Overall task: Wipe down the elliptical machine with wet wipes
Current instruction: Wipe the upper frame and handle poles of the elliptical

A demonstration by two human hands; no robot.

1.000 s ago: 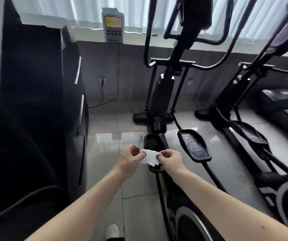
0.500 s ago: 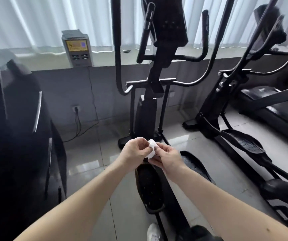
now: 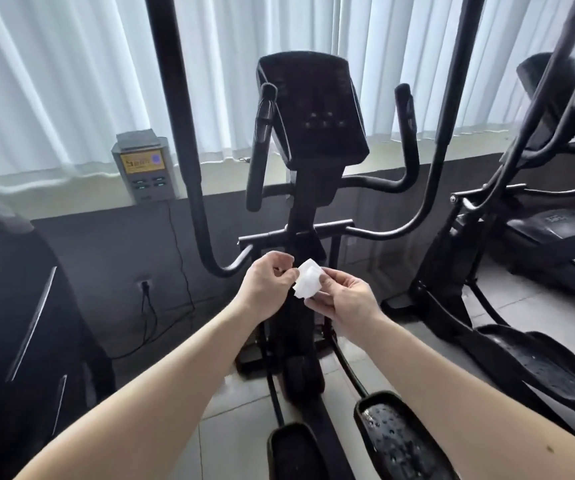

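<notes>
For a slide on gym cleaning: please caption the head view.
Left hand and right hand pinch a folded white wet wipe before the black elliptical machine, pale curtains behind.

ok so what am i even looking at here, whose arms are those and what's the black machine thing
This is one picture from a camera worn on a person's head, looking forward and down, so the bare arms are the wearer's own. The left hand and right hand both pinch a folded white wet wipe between them. In front stands a black elliptical machine: console up top, foot pedals low over the tiled floor. A second elliptical stands to the right. A grey box with a screen sits on the sill by the white curtains. The wipe is not touching the machine yet.
</notes>
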